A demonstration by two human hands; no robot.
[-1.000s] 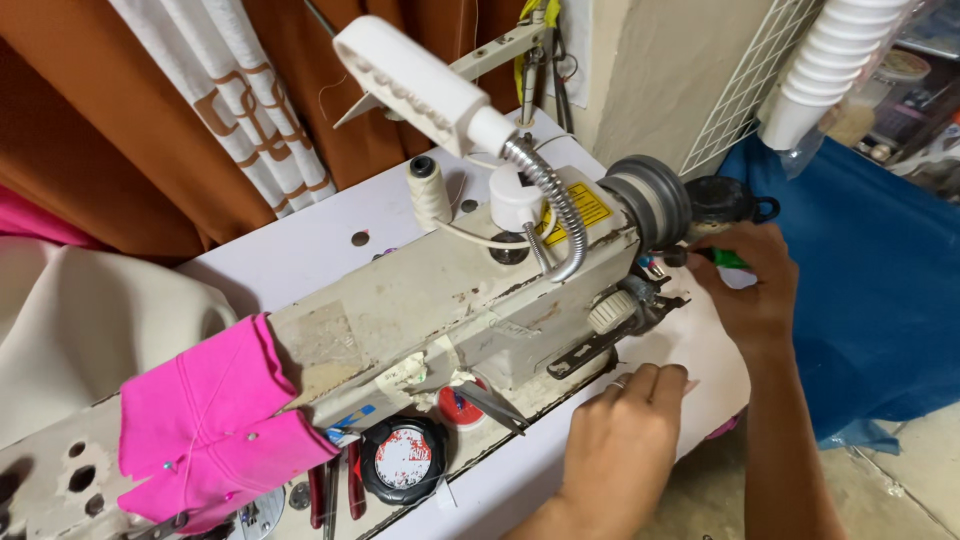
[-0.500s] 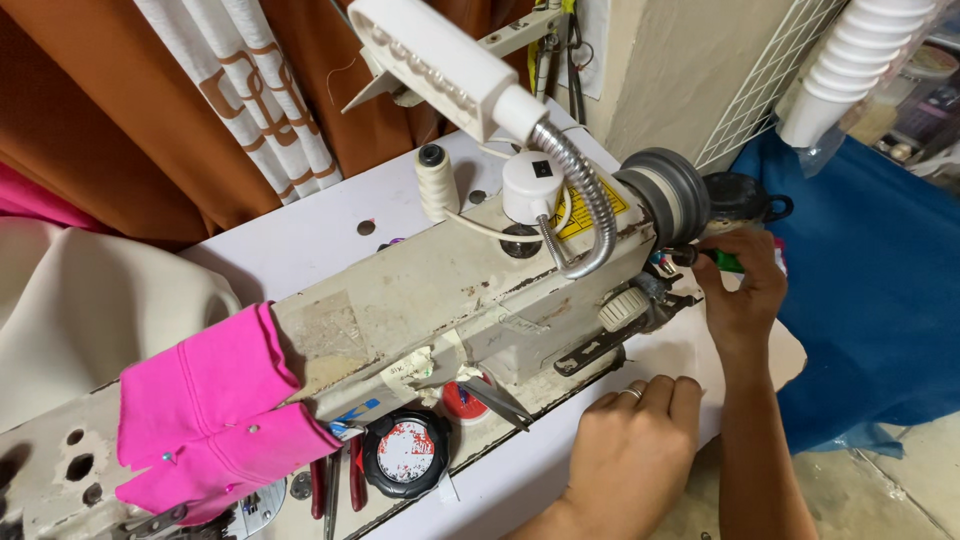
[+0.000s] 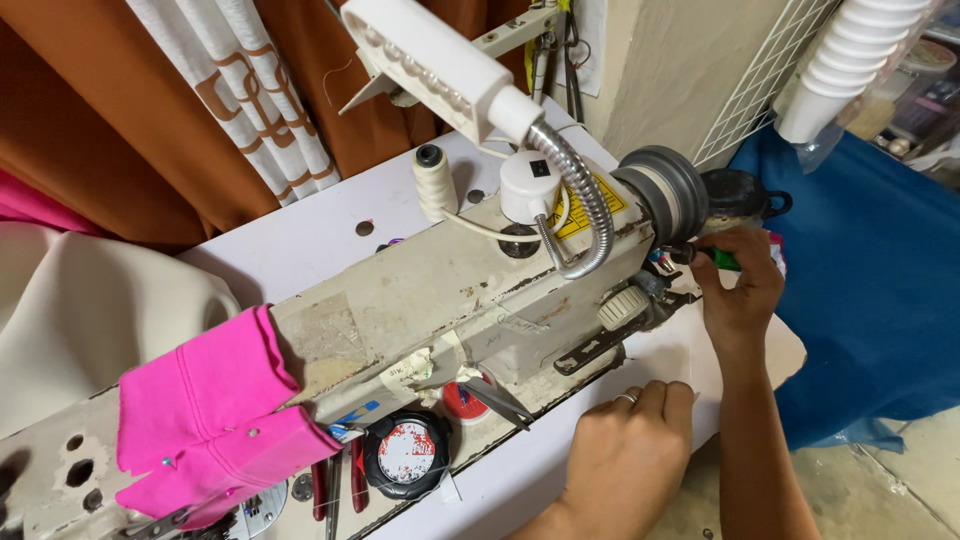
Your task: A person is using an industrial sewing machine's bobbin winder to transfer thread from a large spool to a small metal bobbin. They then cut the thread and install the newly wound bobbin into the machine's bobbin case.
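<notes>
By the handwheel (image 3: pixel 668 190), green-handled screwdriver (image 3: pixel 722 259)

One camera only, worn on the person's head, looks steeply down and slightly forward from close above the sewing machine (image 3: pixel 450 300), which runs diagonally from near left to far right across the white counter (image 3: pixel 300 240). The person's own forearms enter from the near right edge. The curtains (image 3: pixel 230 100) fill the far left, and the floor (image 3: pixel 900 470) shows at the near right corner.
</notes>
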